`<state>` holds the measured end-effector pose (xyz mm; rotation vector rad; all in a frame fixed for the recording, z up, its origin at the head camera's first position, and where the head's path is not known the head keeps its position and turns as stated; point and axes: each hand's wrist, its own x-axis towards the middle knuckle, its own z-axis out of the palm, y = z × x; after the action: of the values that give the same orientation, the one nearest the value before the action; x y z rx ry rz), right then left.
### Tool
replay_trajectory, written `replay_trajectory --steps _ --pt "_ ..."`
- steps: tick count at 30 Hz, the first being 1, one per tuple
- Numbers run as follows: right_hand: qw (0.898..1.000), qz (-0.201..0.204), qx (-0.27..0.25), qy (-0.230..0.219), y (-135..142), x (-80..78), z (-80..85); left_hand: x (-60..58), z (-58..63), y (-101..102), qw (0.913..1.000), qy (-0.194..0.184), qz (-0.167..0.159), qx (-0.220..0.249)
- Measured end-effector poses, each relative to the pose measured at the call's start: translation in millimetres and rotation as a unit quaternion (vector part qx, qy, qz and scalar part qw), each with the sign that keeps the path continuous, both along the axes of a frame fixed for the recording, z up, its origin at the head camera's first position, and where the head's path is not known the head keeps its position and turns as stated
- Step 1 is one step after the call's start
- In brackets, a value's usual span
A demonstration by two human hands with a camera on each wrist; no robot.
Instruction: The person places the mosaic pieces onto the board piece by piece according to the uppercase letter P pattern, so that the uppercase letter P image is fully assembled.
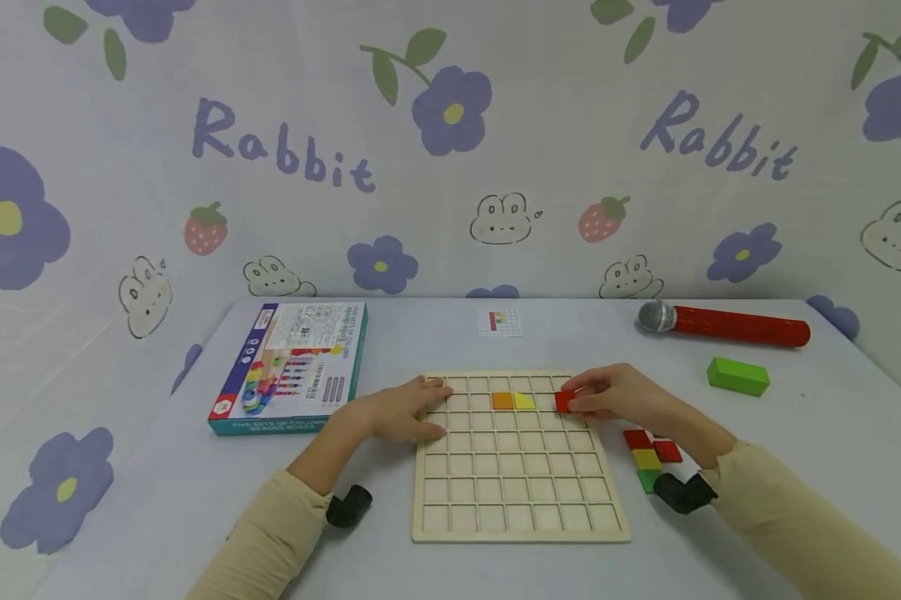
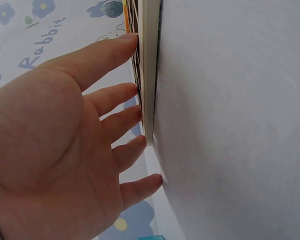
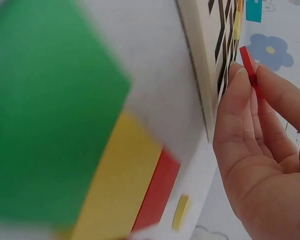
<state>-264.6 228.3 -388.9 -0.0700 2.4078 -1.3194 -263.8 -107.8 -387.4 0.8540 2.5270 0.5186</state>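
Note:
A pale wooden grid board (image 1: 510,492) lies in the middle of the table. My left hand (image 1: 405,410) rests at its upper left edge, fingers spread and fairly straight. In the left wrist view, the fingertips (image 2: 130,44) meet the board's rim and the little finger is down by the tabletop. Over the board's upper right cells, my right hand (image 1: 618,396) pinches a red tile (image 3: 248,62) between thumb and fingers, tilted on edge. An orange tile (image 1: 503,401) and a yellow tile (image 1: 523,401) sit side by side in the second row.
Right of the board lie loose red, yellow (image 1: 647,459) and green tiles, partly under my right wrist. Further right are a green block (image 1: 738,377) and a red toy microphone (image 1: 735,326). A small patterned card (image 1: 499,322) lies behind the board; a flat printed box (image 1: 292,367) is at left.

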Motion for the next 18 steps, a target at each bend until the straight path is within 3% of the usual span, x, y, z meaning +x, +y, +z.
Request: replay_trajectory --steps 8,18 --pt "1.0 0.02 -0.013 0.003 -20.8 -13.4 -1.8 0.5 0.3 -0.5 1.0 0.007 0.0 -0.001" --pt "0.995 0.043 -0.084 -0.01 -44.5 -19.9 -4.3 1.7 1.6 -0.8 0.9999 0.009 -0.009 -0.005"
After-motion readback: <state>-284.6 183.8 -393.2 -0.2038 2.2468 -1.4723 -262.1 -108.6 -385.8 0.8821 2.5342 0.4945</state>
